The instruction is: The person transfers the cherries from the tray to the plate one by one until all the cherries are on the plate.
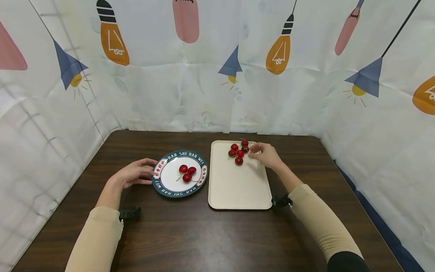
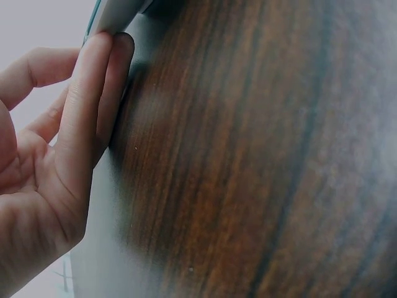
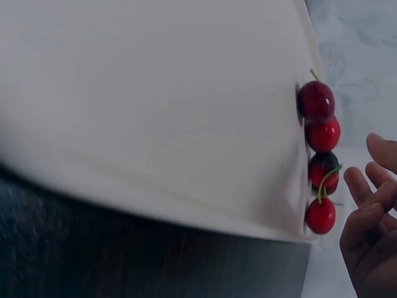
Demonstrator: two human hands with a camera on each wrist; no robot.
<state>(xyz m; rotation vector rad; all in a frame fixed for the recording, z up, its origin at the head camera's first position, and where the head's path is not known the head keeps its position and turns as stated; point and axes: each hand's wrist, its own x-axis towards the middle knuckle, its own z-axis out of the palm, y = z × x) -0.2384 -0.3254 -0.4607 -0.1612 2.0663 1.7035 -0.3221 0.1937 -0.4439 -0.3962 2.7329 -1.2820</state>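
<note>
My left hand (image 1: pixel 137 172) is at the left rim of a round plate (image 1: pixel 176 194) with a dark blue-green lettered border. In the left wrist view its extended fingers (image 2: pixel 87 93) touch the plate's edge. Three red cherries (image 1: pixel 187 177) with stems lie in the plate's white middle. To the right, several cherries (image 1: pixel 239 161) cluster at the far end of a cream tray (image 1: pixel 238 192). Over that tray's far right corner, my right hand (image 1: pixel 266 155) reaches beside the cherries. The right wrist view shows its fingers bent and apart from the thumb, with nothing between them.
Both plate and tray stand on a dark wood-grain table (image 1: pixel 176 238), the plate just left of the tray. A white curtain (image 1: pixel 190 94) printed with lamps and bulbs hangs behind the table and along its sides.
</note>
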